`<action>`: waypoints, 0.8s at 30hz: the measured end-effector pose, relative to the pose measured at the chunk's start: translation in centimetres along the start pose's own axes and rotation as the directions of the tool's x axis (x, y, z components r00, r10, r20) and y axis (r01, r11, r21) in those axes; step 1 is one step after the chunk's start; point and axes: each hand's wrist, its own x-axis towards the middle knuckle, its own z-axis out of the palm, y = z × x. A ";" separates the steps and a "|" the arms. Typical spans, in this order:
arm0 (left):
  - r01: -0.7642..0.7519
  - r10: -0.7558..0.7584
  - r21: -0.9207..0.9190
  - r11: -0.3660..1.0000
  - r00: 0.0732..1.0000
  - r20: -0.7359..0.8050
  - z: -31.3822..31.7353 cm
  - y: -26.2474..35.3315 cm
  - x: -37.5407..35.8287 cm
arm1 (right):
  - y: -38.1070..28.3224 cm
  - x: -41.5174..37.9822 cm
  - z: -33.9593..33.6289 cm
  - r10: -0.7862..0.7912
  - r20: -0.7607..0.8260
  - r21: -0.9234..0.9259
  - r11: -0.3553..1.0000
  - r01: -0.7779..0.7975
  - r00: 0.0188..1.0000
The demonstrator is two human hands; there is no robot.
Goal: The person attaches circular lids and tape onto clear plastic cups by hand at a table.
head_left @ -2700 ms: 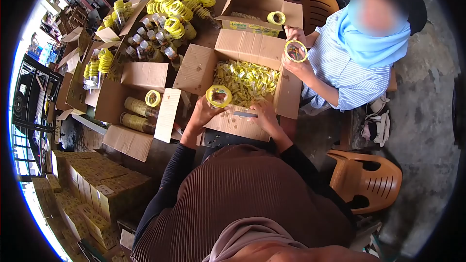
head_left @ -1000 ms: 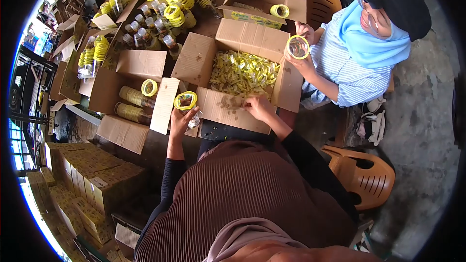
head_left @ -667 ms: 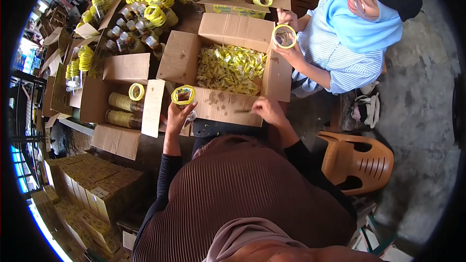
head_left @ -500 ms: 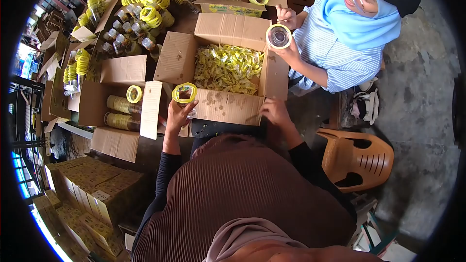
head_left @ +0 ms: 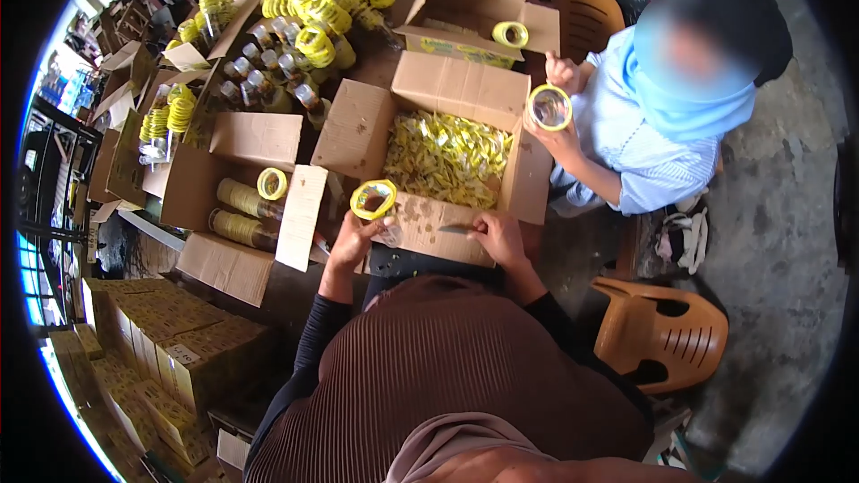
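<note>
My left hand (head_left: 351, 243) is wrapped round a clear container with a yellow rim (head_left: 373, 200), at the near left corner of an open cardboard box (head_left: 447, 240). Between the fingertips of my right hand (head_left: 497, 236) is a small knife (head_left: 456, 230), its thin blade pointing left over the box's near flap. Yellow wrapper pieces (head_left: 443, 156) fill the box.
At the right, a co-worker (head_left: 644, 143) holds a yellow-rimmed container (head_left: 549, 107). A box with yellow ring stacks (head_left: 237, 225) stands at the left. Bottles (head_left: 259, 80) and yellow bundles lie behind. An orange chair (head_left: 667, 335) is at the lower right.
The view has shifted, so the scene sits lower and further right. My right hand has moved left over the near flap, and the blade now shows clearly.
</note>
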 end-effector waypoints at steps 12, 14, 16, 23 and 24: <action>0.111 0.062 -0.472 0.875 0.939 0.337 3.7 1.8 1.4 | -4.7 4.7 -1.2 -0.049 -0.218 0.096 0.993 0.071 0.975; 0.130 0.059 -0.458 0.880 0.925 0.376 4.2 2.1 1.6 | -4.9 6.0 -1.1 -0.156 -0.269 0.036 0.984 0.172 0.950; 0.155 0.058 -0.457 0.876 0.907 0.418 4.2 1.6 1.9 | -7.0 6.9 -1.7 -0.216 -0.283 0.242 0.927 0.288 0.934; 0.199 -0.005 -0.361 0.911 0.882 0.472 3.6 1.0 1.7 | -9.0 7.4 -2.4 -0.267 -0.244 0.248 0.912 0.326 0.932; 0.182 0.009 -0.368 0.912 0.887 0.462 3.5 1.0 1.7 | -9.2 7.3 -2.6 -0.295 -0.261 0.213 0.911 0.353 0.919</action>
